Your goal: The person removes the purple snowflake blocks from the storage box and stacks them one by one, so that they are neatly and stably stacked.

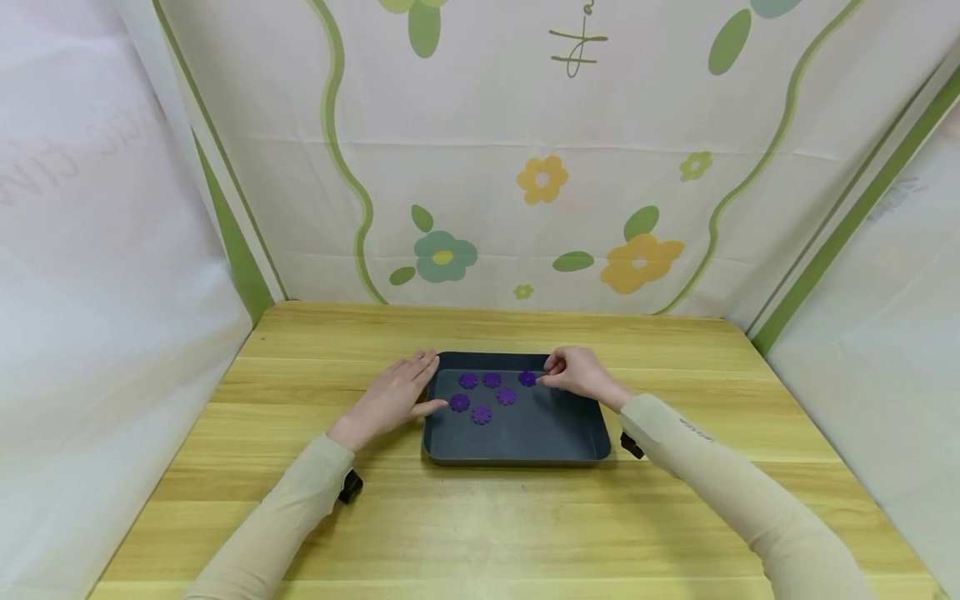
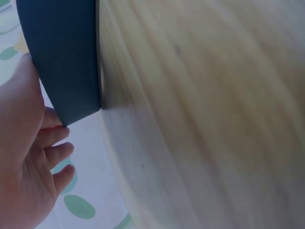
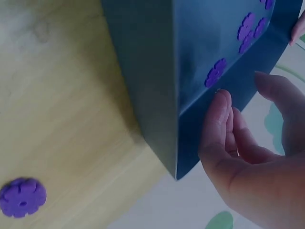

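Observation:
Several purple notched, flower-shaped discs (image 1: 481, 414) lie flat in a shallow dark grey rectangular tray (image 1: 540, 433), mostly toward its left half. My left hand (image 1: 390, 396) rests at the tray's left side, fingers stretched along the far-left corner and thumb across the rim. Over the far-right part of the tray is my right hand (image 1: 581, 375), with its thumb and fingers apart in the right wrist view. Its fingertips are close to the rightmost purple disc (image 3: 216, 72), which lies on the tray floor near the far wall.
Another purple disc (image 3: 23, 197) lies on the wooden table (image 1: 300, 400) outside the tray, seen in the right wrist view. White fabric printed with flowers (image 1: 480, 108) rises behind the table, with more fabric at both sides.

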{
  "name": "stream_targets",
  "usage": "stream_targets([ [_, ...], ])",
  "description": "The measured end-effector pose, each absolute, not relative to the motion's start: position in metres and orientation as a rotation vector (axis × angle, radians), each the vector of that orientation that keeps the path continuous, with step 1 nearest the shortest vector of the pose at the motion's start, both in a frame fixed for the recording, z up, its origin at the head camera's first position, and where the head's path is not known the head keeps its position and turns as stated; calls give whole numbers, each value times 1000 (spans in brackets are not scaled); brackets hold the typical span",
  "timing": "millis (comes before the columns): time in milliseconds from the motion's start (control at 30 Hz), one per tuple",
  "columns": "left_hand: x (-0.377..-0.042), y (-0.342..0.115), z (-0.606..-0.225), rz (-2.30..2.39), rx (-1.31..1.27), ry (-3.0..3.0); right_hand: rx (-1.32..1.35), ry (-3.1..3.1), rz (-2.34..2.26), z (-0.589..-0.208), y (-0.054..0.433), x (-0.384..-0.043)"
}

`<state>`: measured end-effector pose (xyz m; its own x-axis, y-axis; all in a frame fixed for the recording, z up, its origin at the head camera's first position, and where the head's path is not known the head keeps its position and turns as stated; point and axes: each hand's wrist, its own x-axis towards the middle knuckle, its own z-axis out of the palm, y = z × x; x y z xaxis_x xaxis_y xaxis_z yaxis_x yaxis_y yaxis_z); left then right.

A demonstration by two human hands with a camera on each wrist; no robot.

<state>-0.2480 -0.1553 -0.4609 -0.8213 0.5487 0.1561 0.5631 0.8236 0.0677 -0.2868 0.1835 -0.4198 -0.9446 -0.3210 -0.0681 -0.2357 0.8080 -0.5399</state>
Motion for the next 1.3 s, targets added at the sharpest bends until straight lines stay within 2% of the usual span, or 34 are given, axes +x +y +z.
stream_targets([
  [567,-249,-154,-460,-133,-890,-2866,-299,2773,-843,-431,172,-292],
  [1300,-247,-155,-458,-156,-874,-2890,-321,2771,-727,-428,158,-294],
])
